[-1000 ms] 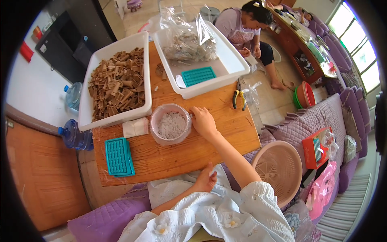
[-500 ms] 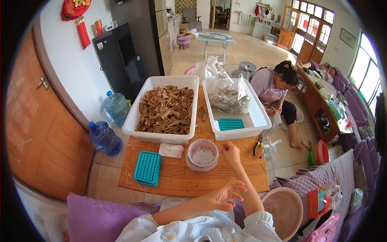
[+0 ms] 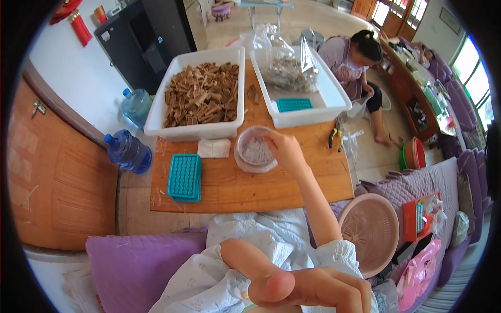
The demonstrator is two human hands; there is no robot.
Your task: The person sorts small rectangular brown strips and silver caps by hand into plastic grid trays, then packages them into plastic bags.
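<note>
The bowl [image 3: 250, 166] stands on the worktop [image 3: 313, 182], midway along it, back from the near edge, with pale pieces [image 3: 257, 151] inside. The right hand [image 3: 286, 151] is at the bowl's right rim, its fingers [image 3: 270, 134] bent and drawn close together; whether they grip a piece cannot be told. The left hand [image 3: 313, 287] is raised above the lap, short of the near edge, fingers partly curled; its contents, if any, cannot be determined. Just left of the bowl lies a white cloth [image 3: 214, 148]; the teal stack [image 3: 185, 175] sits toward the near left corner. Pliers [image 3: 335, 138] lie by the right edge. Toward the far edge, two white trays stand side by side: the left tray [image 3: 193, 130] holds brown pieces [image 3: 203, 96]; the right tray [image 3: 313, 119] holds a clear bag [image 3: 284, 73] and a teal block [image 3: 294, 105]. Beyond the right edge, a co-worker [image 3: 334, 52] sits bent forward.
</note>
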